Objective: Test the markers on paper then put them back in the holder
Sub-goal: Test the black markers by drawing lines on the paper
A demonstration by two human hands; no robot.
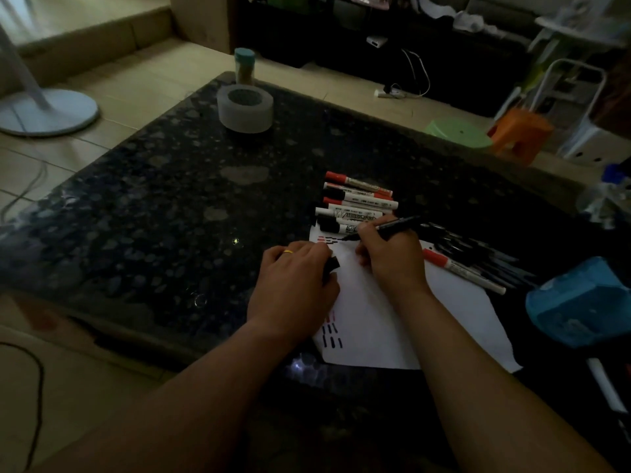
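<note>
Markers [358,203] beside paper [375,322], holder [245,109] far

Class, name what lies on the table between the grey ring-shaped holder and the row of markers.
Head view: nothing; bare dark table separates the grey holder from the marker row.

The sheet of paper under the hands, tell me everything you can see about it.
The sheet of paper is white, thin and flat on the dark speckled table, lying skewed. Short red and black test strokes mark its top left corner and its left edge lower down. The left hand presses on its left side, holding a black cap. The right hand rests on it, putting a black marker tip to the top strokes. A row of markers overlaps its far edge.
</note>
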